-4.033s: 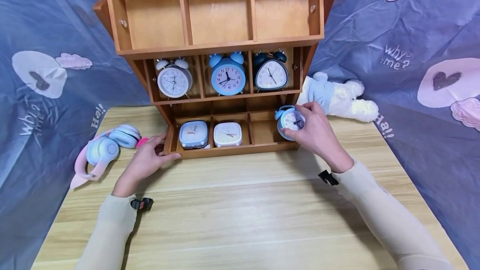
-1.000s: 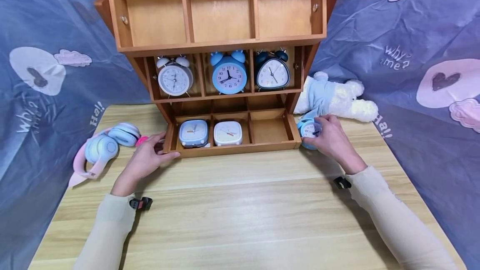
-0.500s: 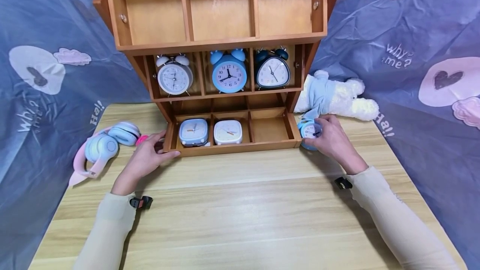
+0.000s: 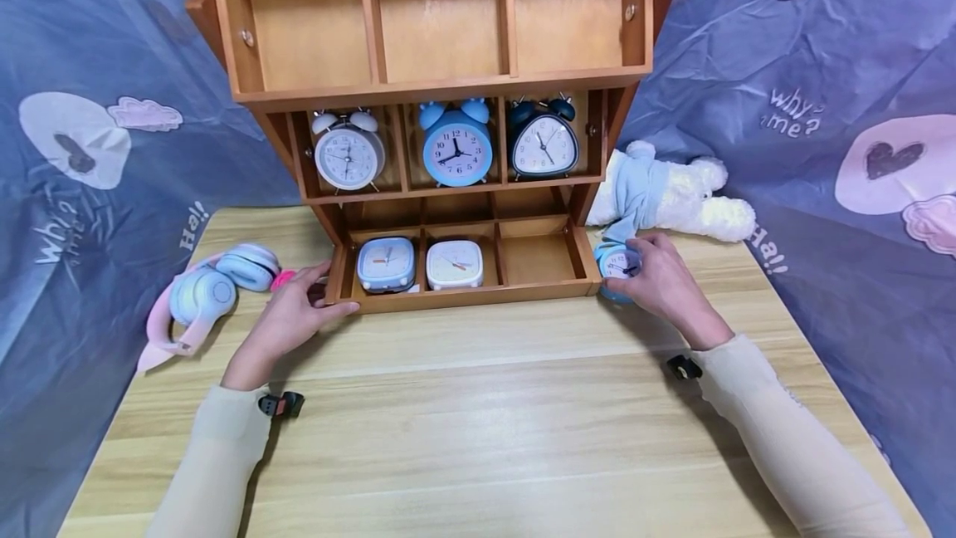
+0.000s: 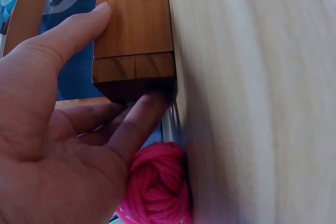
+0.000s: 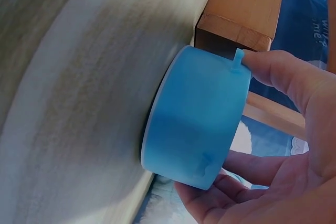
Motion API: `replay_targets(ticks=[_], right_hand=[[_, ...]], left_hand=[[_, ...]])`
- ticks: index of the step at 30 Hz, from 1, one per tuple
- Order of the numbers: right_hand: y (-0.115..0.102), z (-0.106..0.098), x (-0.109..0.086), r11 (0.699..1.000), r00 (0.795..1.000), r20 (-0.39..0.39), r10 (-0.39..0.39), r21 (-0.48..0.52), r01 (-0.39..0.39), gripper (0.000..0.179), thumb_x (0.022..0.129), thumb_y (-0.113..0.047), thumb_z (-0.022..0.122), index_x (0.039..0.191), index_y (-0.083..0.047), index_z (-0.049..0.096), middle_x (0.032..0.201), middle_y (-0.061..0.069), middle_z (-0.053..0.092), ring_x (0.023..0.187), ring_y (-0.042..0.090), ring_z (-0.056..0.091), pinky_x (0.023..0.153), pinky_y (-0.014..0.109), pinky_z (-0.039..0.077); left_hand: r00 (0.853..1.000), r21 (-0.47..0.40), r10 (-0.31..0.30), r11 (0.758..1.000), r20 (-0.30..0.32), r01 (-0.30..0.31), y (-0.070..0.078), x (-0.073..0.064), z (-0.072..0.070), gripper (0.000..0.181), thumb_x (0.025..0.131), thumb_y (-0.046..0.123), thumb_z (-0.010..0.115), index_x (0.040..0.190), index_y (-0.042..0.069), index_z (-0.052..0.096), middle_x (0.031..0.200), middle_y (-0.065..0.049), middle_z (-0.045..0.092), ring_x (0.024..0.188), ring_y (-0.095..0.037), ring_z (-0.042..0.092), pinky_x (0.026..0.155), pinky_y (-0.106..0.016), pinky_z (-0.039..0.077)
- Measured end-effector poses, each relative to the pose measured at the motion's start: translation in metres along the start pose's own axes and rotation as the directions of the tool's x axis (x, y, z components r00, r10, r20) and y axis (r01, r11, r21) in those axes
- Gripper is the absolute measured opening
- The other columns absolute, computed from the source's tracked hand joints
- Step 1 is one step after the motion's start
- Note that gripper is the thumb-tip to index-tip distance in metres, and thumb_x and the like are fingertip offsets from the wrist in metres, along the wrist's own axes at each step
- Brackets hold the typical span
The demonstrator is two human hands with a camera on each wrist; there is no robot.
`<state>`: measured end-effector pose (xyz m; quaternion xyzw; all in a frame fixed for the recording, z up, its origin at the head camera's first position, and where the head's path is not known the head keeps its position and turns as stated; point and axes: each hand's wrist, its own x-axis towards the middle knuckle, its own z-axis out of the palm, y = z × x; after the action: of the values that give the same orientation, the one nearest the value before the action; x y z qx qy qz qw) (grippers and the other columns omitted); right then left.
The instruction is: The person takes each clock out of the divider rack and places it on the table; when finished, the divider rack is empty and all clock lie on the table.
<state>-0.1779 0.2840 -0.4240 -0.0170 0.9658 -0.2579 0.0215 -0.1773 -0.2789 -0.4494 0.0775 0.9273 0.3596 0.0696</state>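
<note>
A small light-blue alarm clock (image 4: 617, 261) stands just right of the wooden shelf unit (image 4: 441, 86), its face toward me. My right hand (image 4: 667, 285) holds it from the right. In the right wrist view its round blue casing (image 6: 194, 119) sits between thumb and fingers, close to the tabletop. My left hand (image 4: 287, 318) grips the shelf's lower left corner. In the left wrist view the thumb lies along the front of the wooden end (image 5: 134, 66) and the fingers reach behind it. The bottom row holds a blue square clock (image 4: 385, 262) and a white one (image 4: 454, 262).
The middle row carries a white twin-bell clock (image 4: 348, 158), a blue one (image 4: 457, 149) and a dark triangular one (image 4: 543, 144). Headphones (image 4: 202, 297) lie on the left by a pink yarn ball (image 5: 157, 184). A white plush toy (image 4: 672, 193) lies behind my right hand.
My right hand has moved the small blue clock rightward from the bottom right compartment to beside the shelf, and has held nearly still there since. My left hand stays on the shelf corner.
</note>
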Motion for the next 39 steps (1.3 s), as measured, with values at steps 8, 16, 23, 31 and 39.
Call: replay_targets(ticks=[8, 16, 23, 31, 39], right_hand=[[0.0025, -0.0012, -0.0007, 1.000, 0.999, 0.033, 0.028, 0.001, -0.028, 0.093, 0.092, -0.031, 0.087, 0.159, 0.018, 0.046, 0.158, 0.043, 0.043, 0.142, 0.060, 0.050, 0.124, 0.074, 0.041], [0.0030, -0.0019, -0.0019, 0.999, 0.999, 0.040, 0.032, -0.004, -0.031, 0.093, 0.093, -0.033, 0.087, 0.159, 0.017, 0.046, 0.159, 0.044, 0.043, 0.142, 0.061, 0.050, 0.124, 0.075, 0.041], [0.0047, -0.0022, -0.0022, 1.000, 0.999, 0.044, 0.025, -0.003, -0.024, 0.092, 0.095, -0.035, 0.085, 0.159, 0.018, 0.046, 0.160, 0.044, 0.042, 0.143, 0.060, 0.049, 0.125, 0.074, 0.041], [0.0070, -0.0052, -0.0031, 1.000, 0.999, 0.038, 0.014, -0.010, -0.014, 0.092, 0.101, -0.043, 0.078, 0.162, 0.016, 0.042, 0.163, 0.045, 0.038, 0.144, 0.063, 0.049, 0.125, 0.076, 0.039], [0.0007, -0.0071, -0.0028, 1.000, 0.999, -0.034, -0.004, 0.018, 0.005, 0.090, 0.100, -0.041, 0.080, 0.162, 0.014, 0.045, 0.163, 0.043, 0.041, 0.147, 0.063, 0.047, 0.125, 0.076, 0.039]], left_hand=[[1.000, -0.002, -0.001, 1.000, 0.005, 0.001, -0.0002, -0.0019, 0.0007, 0.098, 0.100, 0.038, 0.088, 0.171, -0.007, 0.036, 0.160, -0.034, 0.059, 0.135, -0.047, 0.071, 0.111, -0.060, 0.060], [1.000, -0.004, -0.004, 1.000, 0.004, 0.004, -0.0011, -0.0028, 0.0015, 0.098, 0.100, 0.038, 0.088, 0.171, -0.006, 0.036, 0.161, -0.034, 0.058, 0.135, -0.047, 0.072, 0.110, -0.059, 0.061], [1.000, -0.010, -0.002, 1.000, 0.003, 0.002, -0.0012, -0.0022, 0.0020, 0.097, 0.100, 0.037, 0.087, 0.171, -0.006, 0.036, 0.163, -0.034, 0.056, 0.136, -0.048, 0.070, 0.112, -0.060, 0.060], [1.000, 0.008, -0.008, 1.000, 0.001, 0.008, -0.0001, -0.0016, 0.0009, 0.100, 0.100, 0.041, 0.087, 0.172, -0.006, 0.036, 0.167, -0.035, 0.051, 0.138, -0.050, 0.068, 0.114, -0.062, 0.058], [1.000, 0.004, -0.010, 1.000, 0.006, 0.010, 0.0008, -0.0017, -0.0007, 0.101, 0.100, 0.043, 0.087, 0.172, -0.006, 0.034, 0.168, -0.035, 0.050, 0.139, -0.050, 0.067, 0.117, -0.063, 0.056]])
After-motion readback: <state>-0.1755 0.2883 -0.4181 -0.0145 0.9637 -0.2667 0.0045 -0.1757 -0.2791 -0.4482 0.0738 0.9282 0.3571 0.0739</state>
